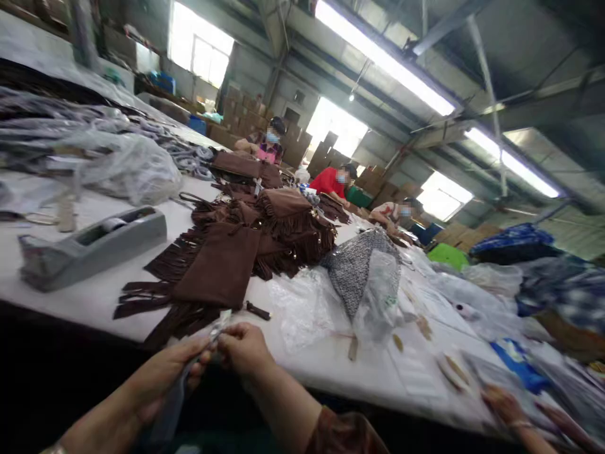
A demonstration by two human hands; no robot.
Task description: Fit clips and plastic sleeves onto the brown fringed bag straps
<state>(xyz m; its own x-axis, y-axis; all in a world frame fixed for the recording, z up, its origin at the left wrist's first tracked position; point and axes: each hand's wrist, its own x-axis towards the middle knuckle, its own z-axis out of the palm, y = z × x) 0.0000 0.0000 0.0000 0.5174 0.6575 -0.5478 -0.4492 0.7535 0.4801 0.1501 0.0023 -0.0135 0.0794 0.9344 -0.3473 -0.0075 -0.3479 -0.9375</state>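
Just off the near table edge, my left hand (182, 362) and my right hand (246, 347) are close together, both closed on a thin greyish-white strip (221, 323) that looks like clear plastic. A longer grey, translucent part hangs below my left hand. Beyond them lies a brown fringed suede bag (217, 261), in front of a pile of similar brown fringed pieces (288, 217). A small dark zip pull or strap piece (258, 311) rests right of the bag.
A grey tape dispenser (94, 246) stands on the left, near a bundled plastic bag (132, 167). Right of the pile are a grey woven piece (362, 268) and clear plastic. Another person's hands (505, 407) are at the lower right; several people work farther back.
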